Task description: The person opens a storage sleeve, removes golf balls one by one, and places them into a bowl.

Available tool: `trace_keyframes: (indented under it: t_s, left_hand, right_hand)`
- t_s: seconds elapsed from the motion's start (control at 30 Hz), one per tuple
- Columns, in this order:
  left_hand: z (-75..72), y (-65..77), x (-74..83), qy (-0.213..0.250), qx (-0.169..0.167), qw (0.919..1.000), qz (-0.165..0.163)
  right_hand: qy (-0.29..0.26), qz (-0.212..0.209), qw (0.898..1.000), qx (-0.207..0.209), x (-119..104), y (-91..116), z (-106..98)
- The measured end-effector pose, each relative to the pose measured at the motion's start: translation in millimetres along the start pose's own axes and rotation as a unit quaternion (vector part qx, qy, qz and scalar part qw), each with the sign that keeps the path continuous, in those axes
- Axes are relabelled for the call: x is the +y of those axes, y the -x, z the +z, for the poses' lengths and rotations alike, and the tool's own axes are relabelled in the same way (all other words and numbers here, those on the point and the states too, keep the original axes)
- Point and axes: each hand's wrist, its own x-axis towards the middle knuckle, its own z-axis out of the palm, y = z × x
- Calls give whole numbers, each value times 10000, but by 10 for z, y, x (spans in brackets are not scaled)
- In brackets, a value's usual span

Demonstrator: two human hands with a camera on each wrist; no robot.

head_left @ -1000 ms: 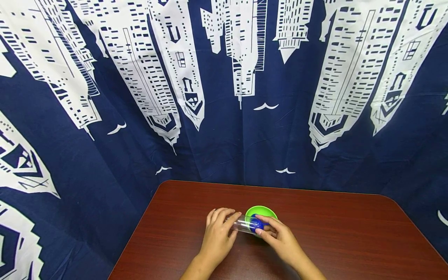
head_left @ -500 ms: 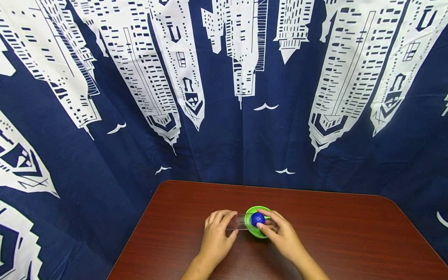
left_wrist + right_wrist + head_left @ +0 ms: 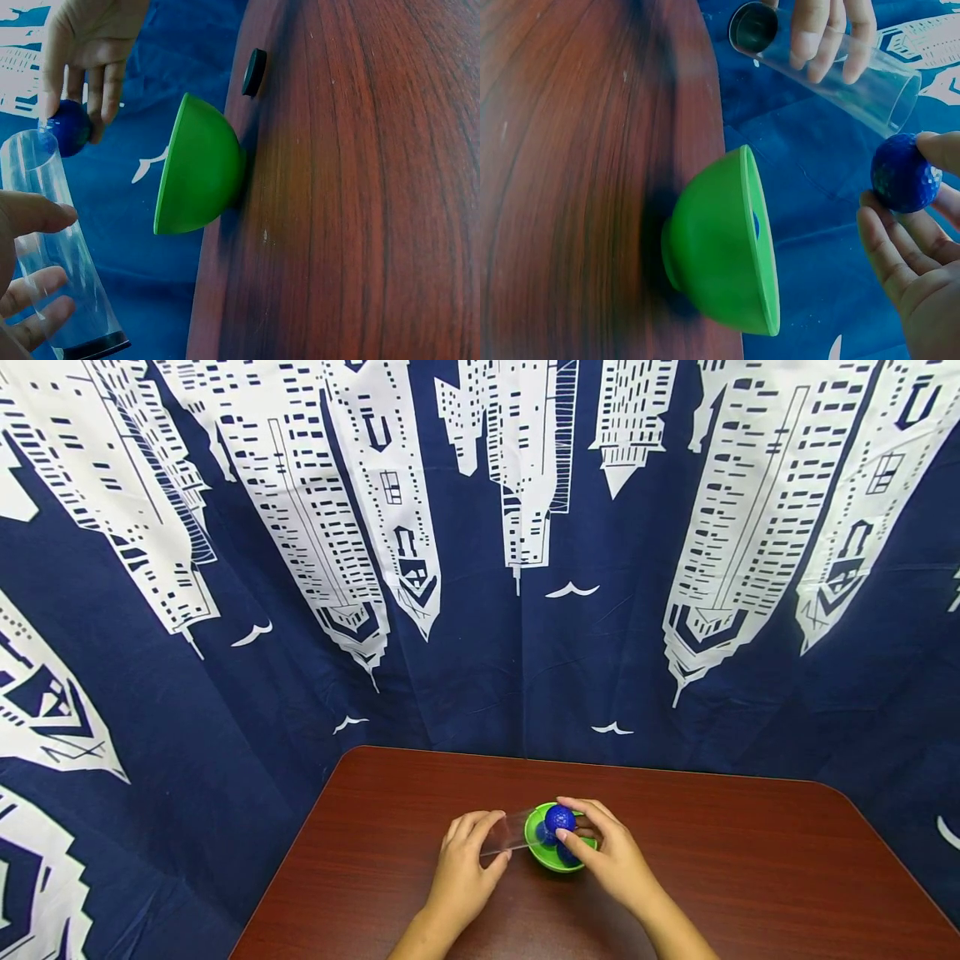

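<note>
My left hand (image 3: 462,870) grips a clear plastic tube (image 3: 71,255) tilted above the table, with a black cap (image 3: 94,346) at its lower end and its open mouth toward the right hand. My right hand (image 3: 617,864) pinches a dimpled blue golf ball (image 3: 906,174) between thumb and fingers, right by the tube's mouth. In the wrist views the tube holds no ball. Under both hands stands a green bowl (image 3: 196,169) on the table. More blue balls (image 3: 567,853) lie in the bowl, partly hidden by the right hand and the held ball.
A loose black cap (image 3: 255,73) lies on the wooden table (image 3: 712,852) beyond the bowl, seen in the left wrist view. A dark blue curtain (image 3: 480,693) printed with white buildings hangs behind the table's far edge.
The right hand has drawn the golf ball from the tube's mouth, slightly up and rightward. The left hand has stayed nearly in place while the tube tilted a little, uncovering the bowl.
</note>
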Motion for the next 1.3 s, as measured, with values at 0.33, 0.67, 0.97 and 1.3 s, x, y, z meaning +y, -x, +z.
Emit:
trace_keyframes:
  t_s: [0.33, 0.67, 0.97, 1.3]
  left_hand:
    - [28, 1, -57, 513, -175, 9982, -257]
    - [72, 6, -87, 809, -252, 9948, -567]
    - [109, 29, -152, 696, -391, 9939, -768]
    - [156, 26, -186, 799, -519, 9919, -843]
  right_hand:
    - [399, 313, 9973, -524, 99, -23, -1]
    - [1381, 215, 9829, -1199, 178, -37, 43]
    - [2311, -93, 9609, -1521, 196, -94, 62]
    - [2677, -8, 9447, -1893, 230, -129, 70]
